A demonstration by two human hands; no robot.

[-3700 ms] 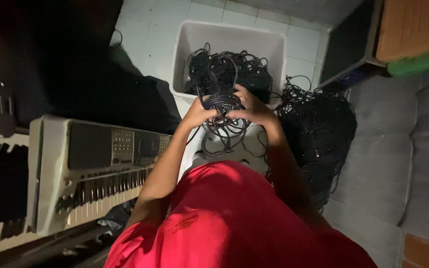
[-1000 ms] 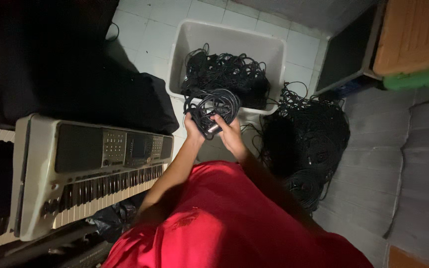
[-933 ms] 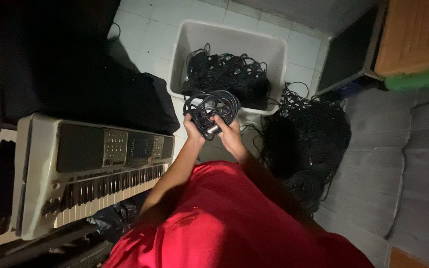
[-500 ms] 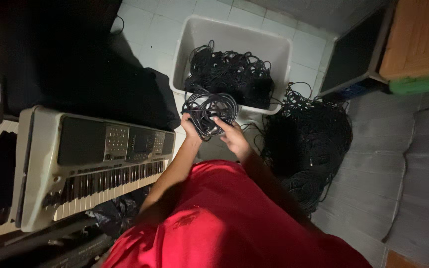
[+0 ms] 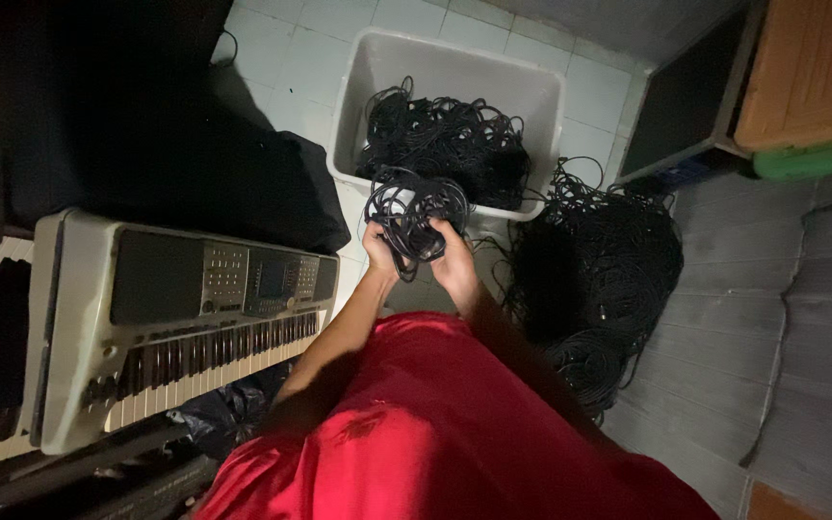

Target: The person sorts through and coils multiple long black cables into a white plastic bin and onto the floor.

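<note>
a coiled black cable [image 5: 414, 214] is clenched between the left hand [image 5: 383, 252] and right hand [image 5: 455, 260], just before the grey bin [image 5: 368, 96]. coiling seems finished; judged next, release over the bin's cable heap [image 5: 455, 144] is called for.

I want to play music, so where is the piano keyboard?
In the head view, the silver keyboard is at the left, beside the person's left arm, below a black bag and left of the grey bin.
</note>
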